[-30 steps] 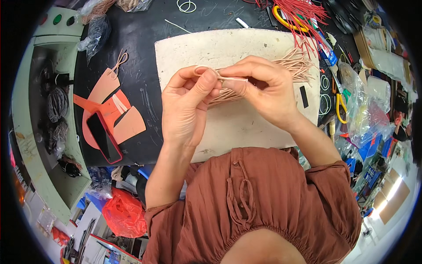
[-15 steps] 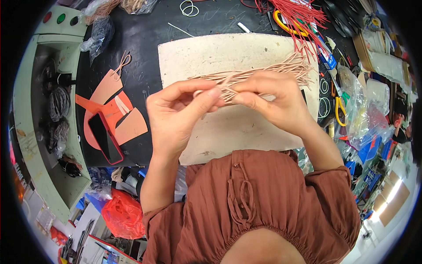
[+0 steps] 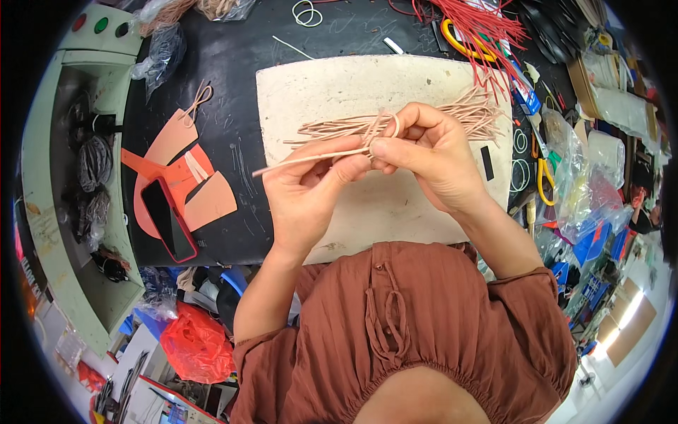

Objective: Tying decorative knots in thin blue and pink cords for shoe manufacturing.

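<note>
Two hands work over one pale board (image 3: 424, 212); one bundle of tan cords (image 3: 424, 121), one phone (image 3: 169, 230) and four orange cutouts (image 3: 205, 201) lie by.

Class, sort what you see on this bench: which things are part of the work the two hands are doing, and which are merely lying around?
In the work:
left hand
right hand
bundle of pale pink cords
single cord being looped around it
pale work board

Lying about:
red wires
phone in red case
orange card pieces
yellow-handled tool
clear plastic bags
</note>
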`<control>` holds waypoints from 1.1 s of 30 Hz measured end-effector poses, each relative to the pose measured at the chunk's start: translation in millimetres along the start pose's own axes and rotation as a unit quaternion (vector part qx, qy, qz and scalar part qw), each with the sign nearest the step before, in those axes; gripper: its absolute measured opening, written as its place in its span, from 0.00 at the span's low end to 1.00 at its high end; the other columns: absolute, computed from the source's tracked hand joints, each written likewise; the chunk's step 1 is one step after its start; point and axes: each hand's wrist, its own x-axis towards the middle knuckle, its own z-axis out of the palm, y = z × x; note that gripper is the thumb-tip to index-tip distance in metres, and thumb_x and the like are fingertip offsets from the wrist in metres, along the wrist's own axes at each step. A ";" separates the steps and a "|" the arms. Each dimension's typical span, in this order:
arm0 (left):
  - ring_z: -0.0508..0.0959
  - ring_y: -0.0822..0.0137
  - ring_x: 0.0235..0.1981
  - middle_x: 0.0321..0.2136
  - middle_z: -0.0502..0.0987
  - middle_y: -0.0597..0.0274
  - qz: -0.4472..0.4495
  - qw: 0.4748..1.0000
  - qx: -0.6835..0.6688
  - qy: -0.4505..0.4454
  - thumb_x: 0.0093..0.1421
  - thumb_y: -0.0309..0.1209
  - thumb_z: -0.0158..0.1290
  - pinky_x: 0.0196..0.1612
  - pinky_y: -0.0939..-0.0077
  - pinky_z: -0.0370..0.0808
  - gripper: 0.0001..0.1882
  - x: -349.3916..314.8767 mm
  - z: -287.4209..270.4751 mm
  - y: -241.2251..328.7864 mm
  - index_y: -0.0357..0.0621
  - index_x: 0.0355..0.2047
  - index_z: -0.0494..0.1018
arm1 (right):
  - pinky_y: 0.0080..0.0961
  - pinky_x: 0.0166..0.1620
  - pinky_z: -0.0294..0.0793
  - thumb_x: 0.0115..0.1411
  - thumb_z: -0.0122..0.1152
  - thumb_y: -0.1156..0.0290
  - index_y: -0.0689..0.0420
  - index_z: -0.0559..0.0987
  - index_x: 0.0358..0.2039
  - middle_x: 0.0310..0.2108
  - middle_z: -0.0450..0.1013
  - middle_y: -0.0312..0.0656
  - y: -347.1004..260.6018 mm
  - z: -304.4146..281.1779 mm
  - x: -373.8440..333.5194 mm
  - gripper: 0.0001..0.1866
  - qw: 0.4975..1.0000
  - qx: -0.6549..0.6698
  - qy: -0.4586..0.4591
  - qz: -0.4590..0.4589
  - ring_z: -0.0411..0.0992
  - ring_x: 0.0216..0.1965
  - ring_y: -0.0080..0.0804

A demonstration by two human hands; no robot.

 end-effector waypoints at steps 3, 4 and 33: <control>0.77 0.70 0.29 0.32 0.77 0.54 -0.011 1.000 0.011 -0.013 0.52 0.18 0.55 0.34 0.81 0.75 0.09 -1.0 0.7 2.6 0.31 0.36 0.74 | 0.18 0.34 0.72 0.51 0.63 0.75 0.62 0.73 0.30 0.28 0.73 0.38 4.1 -0.6 -2.3 0.08 0.998 -0.057 0.023 -0.020 0.72 0.29 0.22; 0.77 0.71 0.29 0.31 0.77 0.55 -0.037 0.999 0.012 -0.010 0.52 0.18 0.55 0.33 0.82 0.74 0.08 -0.7 0.9 6.7 0.31 0.35 0.75 | 0.19 0.35 0.72 0.50 0.63 0.75 0.62 0.73 0.31 0.27 0.73 0.38 5.0 0.4 -2.5 0.09 0.996 -0.081 0.033 -0.028 0.72 0.30 0.23; 0.71 0.76 0.31 0.31 0.71 0.61 -0.061 0.990 0.103 -0.080 0.57 0.20 0.49 0.34 0.85 0.68 0.06 -0.4 -6.3 4.1 0.31 0.34 0.72 | 0.19 0.37 0.62 0.43 0.67 0.70 0.55 0.78 0.28 0.26 0.72 0.32 4.2 2.3 7.6 0.10 0.893 -0.391 0.030 -0.223 0.67 0.31 0.22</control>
